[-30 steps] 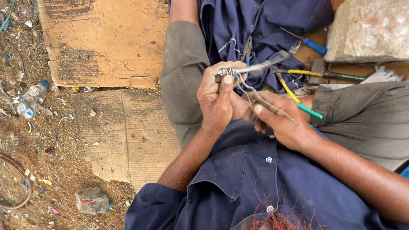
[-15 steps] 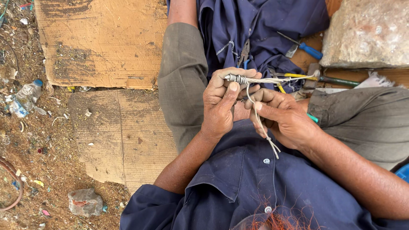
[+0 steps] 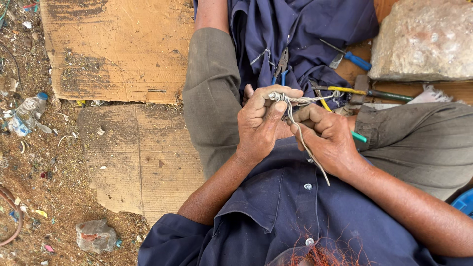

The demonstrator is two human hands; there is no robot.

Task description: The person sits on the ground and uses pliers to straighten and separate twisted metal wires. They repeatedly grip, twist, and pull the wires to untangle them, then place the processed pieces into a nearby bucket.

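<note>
My left hand [image 3: 260, 125] is closed around a bundle of pale stripped wire [image 3: 290, 100], thumb and fingers pinching its coiled end. My right hand [image 3: 327, 136] grips the same wire just to the right, knuckles up. One loose strand [image 3: 309, 152] hangs down from between the hands across my right wrist onto my dark blue shirt. Both hands sit together over my lap, touching.
Pliers [image 3: 281, 66], a blue-handled screwdriver [image 3: 351, 57] and a yellow and green-handled tool [image 3: 367, 92] lie on the blue cloth beyond my hands. A large stone [image 3: 421, 42] is at the top right. Cardboard sheets [image 3: 118, 49] cover the littered dirt at left, with a plastic bottle [image 3: 27, 113].
Both hands have closed in tighter around the wire bundle. The loose strand now hangs lower over my right wrist, and the view has shifted slightly.
</note>
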